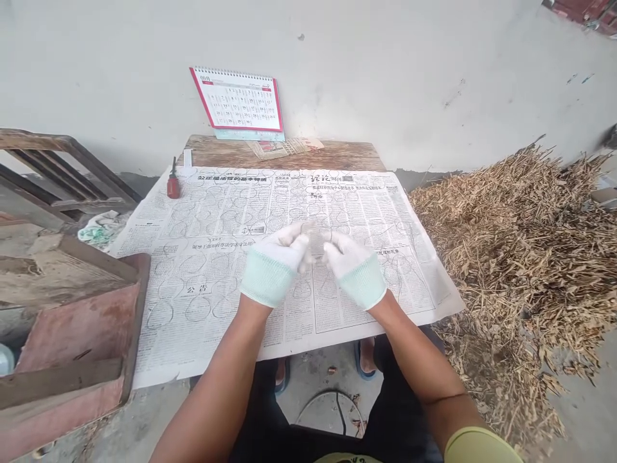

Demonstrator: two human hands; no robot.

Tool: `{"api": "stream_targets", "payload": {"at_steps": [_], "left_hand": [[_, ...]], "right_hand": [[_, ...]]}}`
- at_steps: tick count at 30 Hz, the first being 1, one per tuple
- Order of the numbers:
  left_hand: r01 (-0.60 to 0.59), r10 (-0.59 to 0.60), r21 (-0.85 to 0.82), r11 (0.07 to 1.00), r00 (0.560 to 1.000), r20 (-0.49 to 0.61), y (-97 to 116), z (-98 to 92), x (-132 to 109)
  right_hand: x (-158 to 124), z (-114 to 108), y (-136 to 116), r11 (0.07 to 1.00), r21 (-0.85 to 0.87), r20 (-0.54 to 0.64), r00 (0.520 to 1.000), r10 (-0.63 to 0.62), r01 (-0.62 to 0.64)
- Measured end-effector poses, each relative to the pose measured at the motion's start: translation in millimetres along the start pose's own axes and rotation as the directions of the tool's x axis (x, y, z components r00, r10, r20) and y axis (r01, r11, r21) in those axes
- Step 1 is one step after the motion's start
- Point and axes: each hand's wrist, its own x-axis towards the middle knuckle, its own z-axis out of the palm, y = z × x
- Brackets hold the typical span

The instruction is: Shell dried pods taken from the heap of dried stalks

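Observation:
My left hand (pixel 285 256) and my right hand (pixel 351 260), both in white knit gloves with mint cuffs, are close together over the middle of the newspaper (pixel 222 347). Each hand is closed, thumb pressed to fingers. A faint, blurred thin piece shows between the fingertips, too unclear to name. Thin dark loops (pixel 198 308) are spread in rows over much of the newspaper; whether they are loose wire-like rings or drawn circles, I cannot tell. A screwdriver with a red handle (pixel 173 186) is at the newspaper's far left.
A desk calendar (pixel 241 103) leans on the wall behind the wooden table (pixel 347 153). A small white block (pixel 187 158) lies near the screwdriver. Wooden chairs (pixel 87 302) stand at the left. Dry stalks (pixel 520 270) are heaped on the right.

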Motion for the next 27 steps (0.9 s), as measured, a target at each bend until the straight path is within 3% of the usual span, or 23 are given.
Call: {"api": "stream_targets", "payload": {"at_steps": [5, 12, 20, 27], "left_hand": [[-0.067, 0.094, 0.182, 0.981, 0.985, -0.146, -4, 5.2, -5], [-0.13, 0.278, 0.442, 0.888, 0.916, -0.29, -7, 10.1, -6], [-0.108, 0.231, 0.452, 0.886, 0.946, -0.226, -5, 9.1, -5], [-0.118, 0.199, 0.369, 0.922, 0.961, -0.191, -14, 5.1, -2]], "right_hand": [[-4, 2, 0, 0.999, -0.001, 0.047, 0.998, -0.033, 0.033], [-4, 4, 3, 0.994, 0.109, 0.137, 0.99, 0.015, -0.03], [-5, 4, -5, 0.991, 0.082, 0.059, 0.993, 0.105, -0.11], [-4, 4, 1, 1.0, -0.007, 0.062, 0.998, 0.028, -0.028]]}}
